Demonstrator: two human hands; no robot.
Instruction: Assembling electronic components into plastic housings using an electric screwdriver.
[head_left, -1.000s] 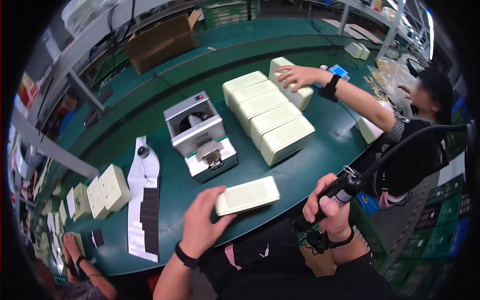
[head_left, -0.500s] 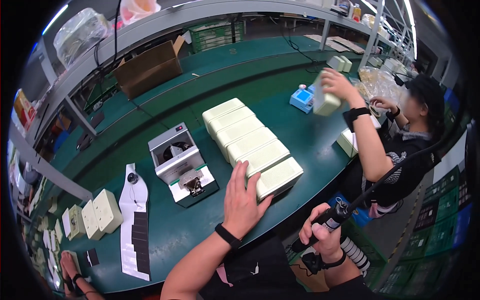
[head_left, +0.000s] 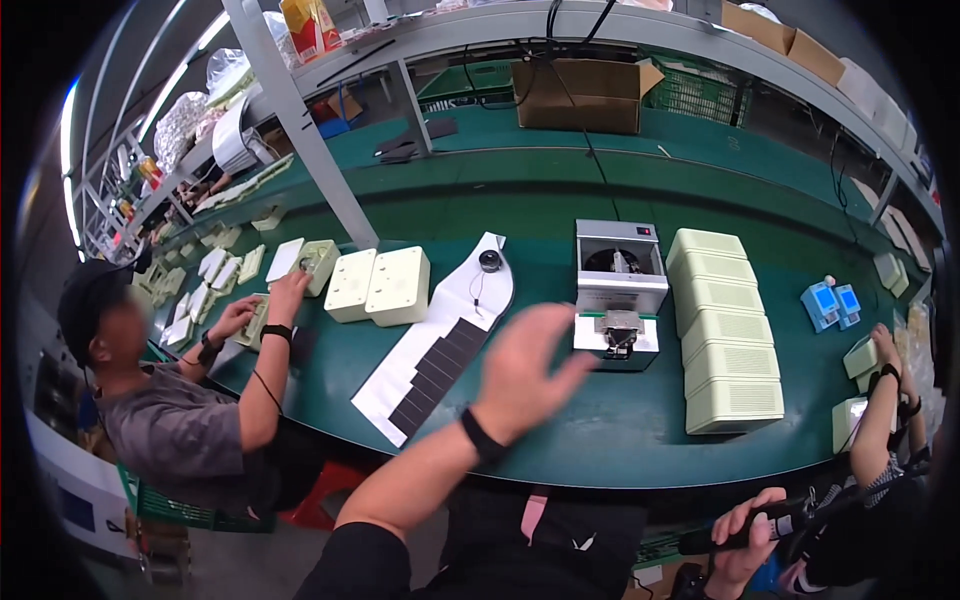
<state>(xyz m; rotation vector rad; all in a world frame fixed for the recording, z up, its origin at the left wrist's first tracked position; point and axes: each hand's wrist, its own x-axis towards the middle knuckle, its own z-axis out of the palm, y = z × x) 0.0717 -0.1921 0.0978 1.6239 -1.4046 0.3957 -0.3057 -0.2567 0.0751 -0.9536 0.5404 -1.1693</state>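
Note:
My left hand [head_left: 528, 372] hangs over the bench, fingers apart with nothing in them, slightly smeared by motion. Beneath it lies a white sheet [head_left: 375, 392] bearing black strips [head_left: 435, 375] and a small round black speaker [head_left: 489, 260] with a wire. A grey machine [head_left: 618, 295] with a dark round part inside is just beyond my fingertips. To its right runs a row of cream boxes with grilles [head_left: 735, 400]. At the lower right, off the bench edge, my right hand [head_left: 742, 568] is wrapped round a black electric screwdriver [head_left: 790, 524] with a cord.
A co-worker [head_left: 190, 430] at the left handles a cream housing among several others. Two cream housings [head_left: 395, 285] stand beside the white sheet. Another person's arm [head_left: 875, 420] reaches over boxes at the right, near a blue device [head_left: 822, 306]. A metal post [head_left: 310, 140] rises behind.
The view has swung left, bringing the left co-worker in. My left hand has come off the nearest cream box and moved left. My right hand keeps the screwdriver.

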